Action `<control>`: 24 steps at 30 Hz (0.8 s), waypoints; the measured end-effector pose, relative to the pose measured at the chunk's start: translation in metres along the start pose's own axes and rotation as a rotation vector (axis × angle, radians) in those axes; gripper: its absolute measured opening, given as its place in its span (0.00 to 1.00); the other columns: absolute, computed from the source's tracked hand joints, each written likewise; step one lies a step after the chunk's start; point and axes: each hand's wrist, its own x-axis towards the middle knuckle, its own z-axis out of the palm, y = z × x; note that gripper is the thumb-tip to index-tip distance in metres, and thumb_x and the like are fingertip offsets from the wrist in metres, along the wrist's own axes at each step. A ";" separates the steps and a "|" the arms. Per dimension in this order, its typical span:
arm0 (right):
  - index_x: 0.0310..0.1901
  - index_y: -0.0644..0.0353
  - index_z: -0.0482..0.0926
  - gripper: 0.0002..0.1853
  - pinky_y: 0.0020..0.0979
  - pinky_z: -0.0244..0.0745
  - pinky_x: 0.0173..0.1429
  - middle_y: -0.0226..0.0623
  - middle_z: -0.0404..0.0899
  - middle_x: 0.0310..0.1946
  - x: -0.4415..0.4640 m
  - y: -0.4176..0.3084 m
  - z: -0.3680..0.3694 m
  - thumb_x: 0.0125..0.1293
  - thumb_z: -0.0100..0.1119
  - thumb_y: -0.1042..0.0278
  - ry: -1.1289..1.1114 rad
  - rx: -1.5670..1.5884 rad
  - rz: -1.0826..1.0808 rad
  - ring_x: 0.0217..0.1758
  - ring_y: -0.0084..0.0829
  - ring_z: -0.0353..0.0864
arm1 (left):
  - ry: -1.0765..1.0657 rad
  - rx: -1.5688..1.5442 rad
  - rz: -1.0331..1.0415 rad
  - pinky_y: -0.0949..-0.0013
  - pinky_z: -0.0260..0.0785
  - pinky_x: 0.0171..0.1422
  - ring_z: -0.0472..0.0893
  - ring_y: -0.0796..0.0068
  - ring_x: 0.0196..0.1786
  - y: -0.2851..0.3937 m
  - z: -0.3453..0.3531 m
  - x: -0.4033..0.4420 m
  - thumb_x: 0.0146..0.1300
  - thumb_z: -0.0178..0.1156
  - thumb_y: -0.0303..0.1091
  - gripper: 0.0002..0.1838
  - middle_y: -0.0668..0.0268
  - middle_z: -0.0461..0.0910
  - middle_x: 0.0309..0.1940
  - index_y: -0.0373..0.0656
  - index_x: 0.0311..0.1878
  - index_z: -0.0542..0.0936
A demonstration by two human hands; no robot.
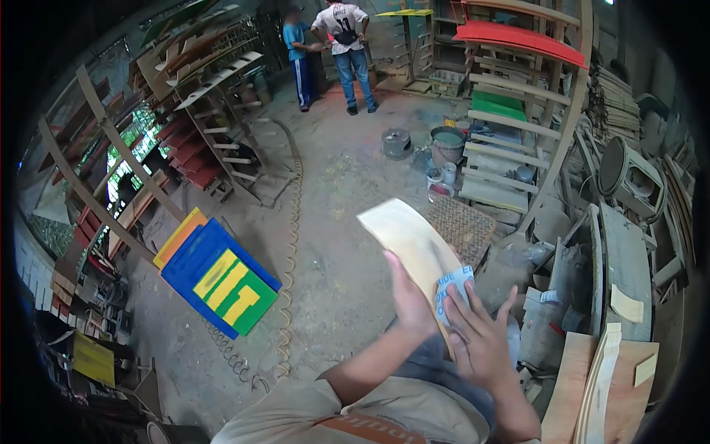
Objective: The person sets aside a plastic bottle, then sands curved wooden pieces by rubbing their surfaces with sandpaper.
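A pale, curved wooden board (403, 233) slants across the front of my body, its far end pointing up and left. My left hand (408, 296) grips the board's left edge from below, the thumb side showing. On the board's right side, my right hand (473, 325) presses a light blue printed sheet of sandpaper (454, 287) against the surface. Its fingers lie over the sheet, with the little finger spread away to the right. The board's near end is partly hidden behind my right hand.
Blue, yellow and green panels (222, 275) stand at left beside a coiled hose (287, 296). Two people (346, 44) stand at the back. A rack (510, 148), buckets (447, 145) and a woven mat (462, 222) are at right. Wooden pieces (600, 385) lie at lower right.
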 end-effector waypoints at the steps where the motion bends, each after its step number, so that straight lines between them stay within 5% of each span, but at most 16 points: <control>1: 0.63 0.58 0.72 0.23 0.71 0.18 0.69 0.34 0.67 0.68 0.010 0.005 -0.004 0.66 0.48 0.64 0.008 -0.002 -0.002 0.75 0.43 0.57 | -0.007 0.004 -0.001 0.58 0.65 0.67 0.73 0.61 0.60 -0.011 0.013 -0.008 0.65 0.26 0.74 0.46 0.55 0.71 0.58 0.41 0.67 0.61; 3: 0.62 0.61 0.72 0.23 0.64 0.25 0.73 0.38 0.66 0.68 0.028 0.015 -0.009 0.68 0.45 0.65 0.058 0.278 -0.091 0.75 0.45 0.57 | 0.486 0.093 -0.136 0.58 0.61 0.70 0.71 0.61 0.63 -0.037 0.051 -0.027 0.67 0.25 0.72 0.44 0.55 0.71 0.60 0.42 0.68 0.61; 6: 0.62 0.64 0.72 0.23 0.58 0.30 0.75 0.41 0.67 0.67 0.027 0.016 -0.004 0.68 0.43 0.65 0.075 0.221 -0.084 0.75 0.48 0.56 | 0.458 0.170 -0.155 0.60 0.54 0.74 0.65 0.64 0.70 -0.044 0.052 -0.035 0.69 0.23 0.69 0.42 0.56 0.66 0.65 0.44 0.71 0.58; 8: 0.61 0.65 0.72 0.23 0.59 0.27 0.75 0.41 0.67 0.67 0.004 0.014 0.020 0.68 0.43 0.65 0.122 0.287 -0.100 0.75 0.48 0.56 | 0.459 0.088 -0.099 0.59 0.61 0.70 0.71 0.62 0.64 -0.036 0.019 -0.027 0.67 0.25 0.72 0.44 0.55 0.71 0.60 0.41 0.68 0.62; 10: 0.60 0.64 0.73 0.22 0.58 0.23 0.76 0.40 0.67 0.67 -0.023 0.009 0.041 0.68 0.42 0.64 0.171 0.262 -0.098 0.76 0.48 0.55 | 0.151 0.132 -0.021 0.58 0.67 0.64 0.76 0.61 0.56 -0.007 0.005 -0.014 0.65 0.27 0.74 0.46 0.55 0.75 0.54 0.39 0.64 0.65; 13: 0.61 0.64 0.73 0.23 0.58 0.21 0.75 0.40 0.68 0.67 -0.026 0.005 0.034 0.68 0.42 0.64 0.127 0.250 -0.033 0.75 0.46 0.56 | 0.407 0.214 0.109 0.58 0.71 0.58 0.79 0.60 0.49 -0.002 0.027 0.000 0.64 0.29 0.75 0.47 0.55 0.77 0.48 0.38 0.61 0.68; 18: 0.63 0.63 0.72 0.24 0.59 0.22 0.75 0.39 0.68 0.67 0.014 0.008 -0.005 0.68 0.42 0.65 0.100 0.242 -0.032 0.75 0.46 0.57 | 0.374 0.109 -0.132 0.61 0.61 0.70 0.71 0.64 0.64 -0.051 0.038 -0.045 0.68 0.26 0.70 0.43 0.58 0.71 0.61 0.41 0.67 0.63; 20: 0.63 0.64 0.71 0.24 0.59 0.22 0.75 0.39 0.67 0.68 0.022 0.010 -0.007 0.67 0.43 0.65 0.063 0.295 -0.052 0.75 0.46 0.57 | 0.411 0.411 -0.100 0.62 0.53 0.74 0.64 0.66 0.70 -0.059 0.056 -0.057 0.71 0.24 0.67 0.41 0.61 0.65 0.66 0.42 0.70 0.60; 22: 0.63 0.63 0.71 0.24 0.61 0.20 0.74 0.38 0.67 0.68 0.013 0.004 0.005 0.67 0.43 0.65 0.086 0.294 -0.029 0.75 0.45 0.57 | 0.439 0.311 -0.074 0.65 0.60 0.70 0.70 0.68 0.64 -0.051 0.031 -0.050 0.72 0.25 0.64 0.38 0.61 0.70 0.61 0.42 0.68 0.62; 24: 0.63 0.61 0.71 0.24 0.63 0.18 0.73 0.38 0.68 0.67 -0.014 -0.002 0.023 0.68 0.43 0.65 0.094 0.264 -0.032 0.75 0.44 0.57 | 0.205 0.059 -0.160 0.63 0.66 0.64 0.75 0.65 0.57 -0.027 -0.008 -0.041 0.70 0.27 0.68 0.41 0.60 0.75 0.54 0.41 0.64 0.66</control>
